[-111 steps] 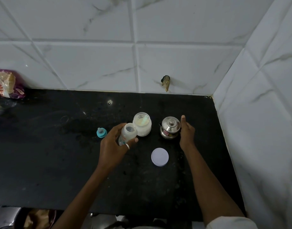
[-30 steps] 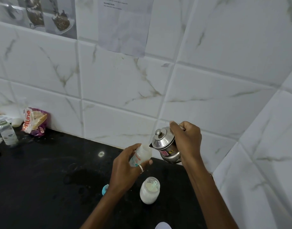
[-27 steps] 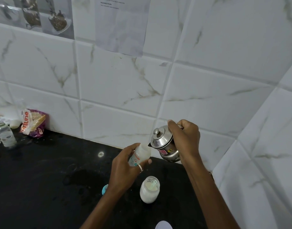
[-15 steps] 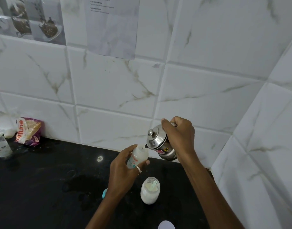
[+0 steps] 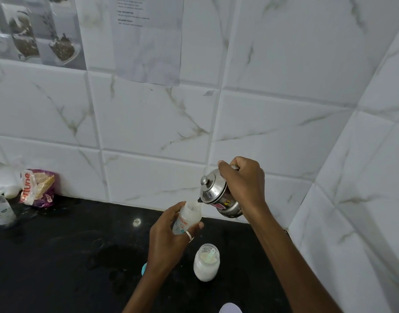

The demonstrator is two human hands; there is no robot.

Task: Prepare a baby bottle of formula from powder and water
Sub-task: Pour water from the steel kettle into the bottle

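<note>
My left hand [image 5: 165,239] grips a small clear baby bottle [image 5: 188,218] with printed marks, held above the black counter [image 5: 58,256]. A small steel kettle [image 5: 217,195] with a knobbed lid is tilted in my right hand [image 5: 243,179], its spout at the bottle's open mouth. An open jar of white powder [image 5: 206,262] with a pale scoop inside stands on the counter below. The teal bottle teat [image 5: 144,267] peeks out behind my left wrist.
A white jar lid [image 5: 230,308] lies at the bottom edge. A snack packet [image 5: 37,188] and a small clear water bottle [image 5: 1,208] sit at the far left against the tiled wall. Tiled walls close the corner to the right.
Since 3.7 s ago both hands lifted the bottle and kettle off the counter. Over the last second the kettle tipped further toward the bottle's mouth.
</note>
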